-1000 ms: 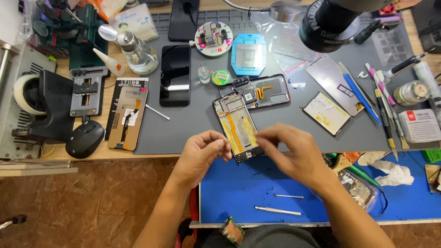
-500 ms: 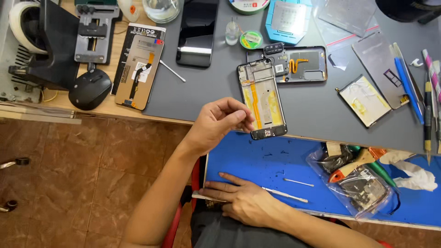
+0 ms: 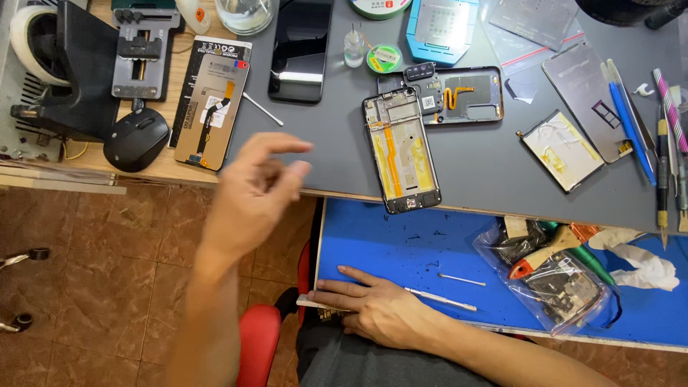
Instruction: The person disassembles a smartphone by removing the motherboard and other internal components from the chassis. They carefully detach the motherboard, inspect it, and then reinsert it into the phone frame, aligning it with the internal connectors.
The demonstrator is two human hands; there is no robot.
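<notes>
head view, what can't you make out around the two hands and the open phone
- Left hand: motion blur; whether the fingertips pinch anything cannot be told.
- Right hand: its palm covers the near end of the thin metal tool.
- Open phone frame: small inner parts too tiny to tell.
- Plastic bag: contents jumbled, unclear.

The left hand point(image 3: 251, 197) hangs raised in the air, blurred, fingers loosely curled and empty (thumb and forefinger slightly apart). The right hand point(image 3: 376, 309) lies flat, palm down, fingers stretched leftward, forearm angled in from lower right.
</notes>
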